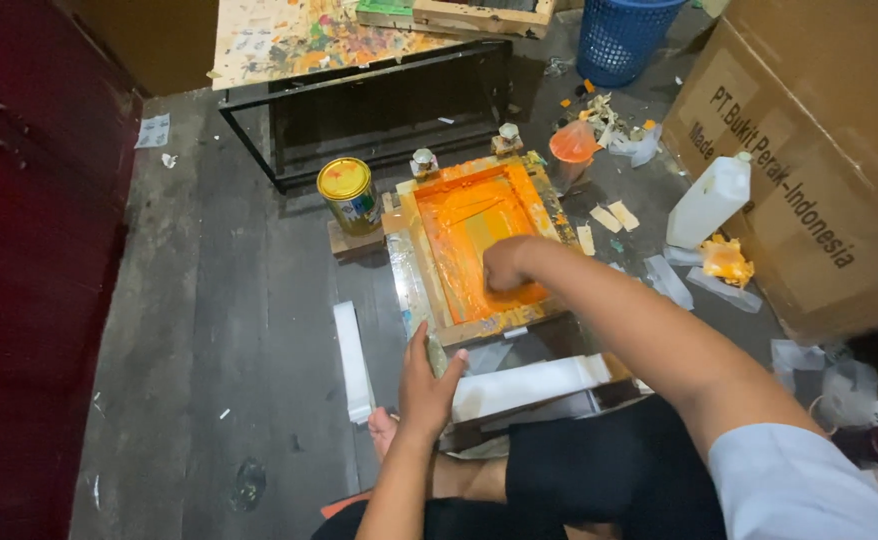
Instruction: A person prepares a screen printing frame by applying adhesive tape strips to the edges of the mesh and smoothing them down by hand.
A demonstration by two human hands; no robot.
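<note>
Landmark = wooden screen-print frame (429,290), lying flat on the grey floor (239,300), its mesh covered w/ orange ink.

Cardboard box (809,130): biggest item, well to the frame's right, printed side facing it. Paint-splattered board (299,35) on a black metal stand (379,110): beyond the frame's far edge. Blue plastic basket (619,35): far-right of the frame, behind the stand. White slab (529,385): just past the frame's near edge, by the person's knee. White strip (352,360): on the floor, near-left of the frame. White plastic bottle (709,200): right of the frame, btwn it & the box. Yellow-lidded paint can (349,195): just beside the frame's far-left corner, on a small wood block. Orange-stained cup (572,145): just off the far-right corner. Orange-smeared rag (727,260): right of the frame, below the bottle. Paper scraps (609,215): scattered along the frame's right side.

Hands: right hand (507,265) is inside the frame, near-right part of the mesh, fingers curled into a fist pressed on the inked surface; can't tell what, if anything, is under it. Left hand (427,385) at the frame's near-left corner, fingers mostly extended, thumb spread, resting on the wooden edge – steadying touch, not a closed grip.
</note>
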